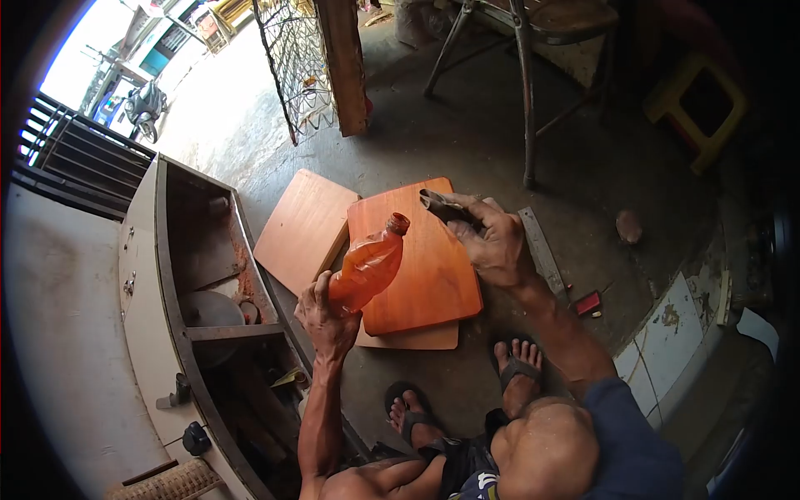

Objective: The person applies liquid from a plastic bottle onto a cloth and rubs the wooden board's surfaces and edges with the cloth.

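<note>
Orange plastic bottle (367,271) is mid-frame, your left hand (327,321) wrapped tight around its bottom end. Long axis runs lower left to upper right, so the neck (398,222), uncapped by the looks of it, tips toward your right hand (493,242), near but not touching. Those right fingers are pinched on some dark folded scrap (454,210), maybe cloth. Your left's obviously nearer. Behind the bottle: reddish-orange board (425,275) over paler boards (304,215), floor (458,142) beyond, open cabinet (173,279) at frame left.
</note>
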{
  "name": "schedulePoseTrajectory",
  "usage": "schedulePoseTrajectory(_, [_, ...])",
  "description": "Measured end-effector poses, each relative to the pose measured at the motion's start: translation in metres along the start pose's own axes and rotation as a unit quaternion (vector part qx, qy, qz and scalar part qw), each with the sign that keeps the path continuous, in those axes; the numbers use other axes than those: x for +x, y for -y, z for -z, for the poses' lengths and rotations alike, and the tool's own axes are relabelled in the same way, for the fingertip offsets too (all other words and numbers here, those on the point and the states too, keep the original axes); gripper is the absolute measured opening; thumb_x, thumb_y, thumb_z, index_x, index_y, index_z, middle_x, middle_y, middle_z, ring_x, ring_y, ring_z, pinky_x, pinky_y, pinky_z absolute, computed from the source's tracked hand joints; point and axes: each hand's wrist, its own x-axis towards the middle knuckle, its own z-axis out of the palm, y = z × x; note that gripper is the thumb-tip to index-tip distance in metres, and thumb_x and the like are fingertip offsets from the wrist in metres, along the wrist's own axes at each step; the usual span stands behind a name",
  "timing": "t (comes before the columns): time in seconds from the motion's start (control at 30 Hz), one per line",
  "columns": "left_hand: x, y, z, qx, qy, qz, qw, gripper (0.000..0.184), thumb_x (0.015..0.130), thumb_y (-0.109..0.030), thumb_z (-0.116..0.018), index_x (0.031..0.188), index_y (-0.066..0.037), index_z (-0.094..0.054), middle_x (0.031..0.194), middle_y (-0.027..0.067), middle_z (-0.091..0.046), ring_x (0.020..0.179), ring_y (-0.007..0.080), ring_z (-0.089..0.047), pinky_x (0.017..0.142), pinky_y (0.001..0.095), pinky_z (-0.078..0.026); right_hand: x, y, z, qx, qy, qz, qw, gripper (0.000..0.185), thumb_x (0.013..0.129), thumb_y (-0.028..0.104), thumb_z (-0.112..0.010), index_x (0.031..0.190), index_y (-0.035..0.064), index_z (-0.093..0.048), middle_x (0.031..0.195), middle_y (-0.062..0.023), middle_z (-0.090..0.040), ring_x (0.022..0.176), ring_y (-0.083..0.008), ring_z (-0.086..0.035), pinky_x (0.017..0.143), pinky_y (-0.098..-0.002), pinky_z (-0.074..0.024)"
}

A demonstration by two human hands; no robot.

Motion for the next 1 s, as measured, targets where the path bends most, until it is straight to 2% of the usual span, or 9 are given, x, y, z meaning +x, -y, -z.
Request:
schedulePoseTrajectory(0.07, [0.0,-0.009,0.008,0.047,-0.008,-0.033,0.998,0.079,0.065,-0.025,-0.084,0.135,-0.016,-0.051,0.112,0.0104,-0.057,0.108,0.0305,-0.056,0.093,0.0469,-0.036,0.003,-0.006,-0.013,-0.033,-0.01,0.083,0.996,0.033,0.091,0.007,-0.065,0.125,0.0072,-0.066,0.1,-0.0193,-0.071,0.088,-0.0298,-0.067,0.081,-0.0369,-0.0548])
schedulePoseTrajectory(0.2, [0.009,-0.029,0.024,0.087,-0.013,-0.06,0.994,0.076,0.064,-0.029,-0.085,0.133,-0.016,-0.054,0.111,0.0104,-0.057,0.108,0.0287,-0.056,0.093,0.0459,-0.034,-0.005,-0.022,-0.022,-0.079,-0.02,0.145,0.986,0.031,0.091,0.005,-0.064,0.122,0.0038,-0.066,0.1,-0.0159,-0.072,0.091,-0.0318,-0.065,0.081,-0.0417,-0.0544])
schedulePoseTrajectory(0.37, [0.02,-0.052,0.04,0.096,0.027,-0.084,0.991,0.075,0.063,-0.021,-0.083,0.133,-0.017,-0.056,0.112,0.0103,-0.057,0.108,0.0302,-0.055,0.092,0.0469,-0.035,-0.016,-0.037,-0.015,-0.057,-0.047,0.101,0.992,0.031,0.092,0.004,-0.063,0.123,0.003,-0.066,0.101,-0.015,-0.072,0.091,-0.0311,-0.066,0.083,-0.0407,-0.0545])
schedulePoseTrajectory(0.47, [0.033,-0.07,0.056,0.129,0.06,-0.102,0.985,0.071,0.065,-0.02,-0.081,0.132,-0.017,-0.058,0.109,0.0094,-0.057,0.106,0.0279,-0.056,0.091,0.0469,-0.033,-0.02,-0.053,-0.011,-0.014,-0.013,-0.021,1.0,0.033,0.095,0.002,-0.061,0.128,0.0024,-0.064,0.107,-0.0123,-0.072,0.094,-0.0197,-0.069,0.083,-0.0322,-0.0554])
schedulePoseTrajectory(0.53, [0.041,-0.088,0.069,0.153,0.069,-0.113,0.979,0.069,0.066,-0.019,-0.08,0.131,-0.018,-0.058,0.108,0.009,-0.057,0.104,0.0274,-0.056,0.091,0.0472,-0.033,-0.024,-0.064,-0.01,0.122,0.015,-0.054,0.991,0.034,0.098,0.0,-0.053,0.13,0.0002,-0.062,0.111,-0.0072,-0.072,0.099,-0.0124,-0.067,0.088,-0.0278,-0.0538])
schedulePoseTrajectory(0.67, [0.059,-0.117,0.09,0.217,0.098,-0.149,0.96,0.061,0.07,-0.013,-0.073,0.129,-0.021,-0.057,0.101,0.008,-0.056,0.1,0.0262,-0.055,0.088,0.0481,-0.032,-0.037,-0.084,-0.019,0.241,-0.016,-0.095,0.966,0.035,0.097,0.0,-0.054,0.13,0.0057,-0.064,0.107,-0.0085,-0.074,0.094,-0.013,-0.069,0.087,-0.0288,-0.0537])
schedulePoseTrajectory(0.87, [0.052,-0.113,0.078,0.185,0.096,-0.128,0.97,0.063,0.069,-0.01,-0.071,0.129,-0.02,-0.056,0.104,0.0093,-0.055,0.101,0.0281,-0.055,0.091,0.0484,-0.033,-0.036,-0.066,-0.002,0.189,-0.049,-0.043,0.98,0.034,0.096,0.003,-0.056,0.13,0.0055,-0.064,0.106,-0.0088,-0.074,0.093,-0.0146,-0.07,0.083,-0.0294,-0.0543])
schedulePoseTrajectory(0.93, [0.037,-0.099,0.059,0.148,0.083,-0.112,0.979,0.065,0.068,-0.011,-0.072,0.129,-0.02,-0.055,0.106,0.0101,-0.055,0.102,0.0291,-0.055,0.092,0.0486,-0.034,-0.033,-0.052,0.009,-0.005,-0.04,-0.04,0.998,0.033,0.095,0.006,-0.06,0.128,0.0052,-0.065,0.106,-0.013,-0.073,0.09,-0.02,-0.07,0.081,-0.0306,-0.0543])
schedulePoseTrajectory(1.0, [0.023,-0.087,0.041,0.112,0.071,-0.093,0.987,0.067,0.067,-0.012,-0.074,0.13,-0.019,-0.054,0.108,0.011,-0.055,0.104,0.03,-0.055,0.094,0.0489,-0.034,-0.028,-0.035,0.017,-0.011,-0.032,-0.012,0.999,0.033,0.094,0.007,-0.061,0.127,0.0053,-0.066,0.104,-0.0146,-0.072,0.088,-0.0223,-0.07,0.08,-0.0311,-0.0542])
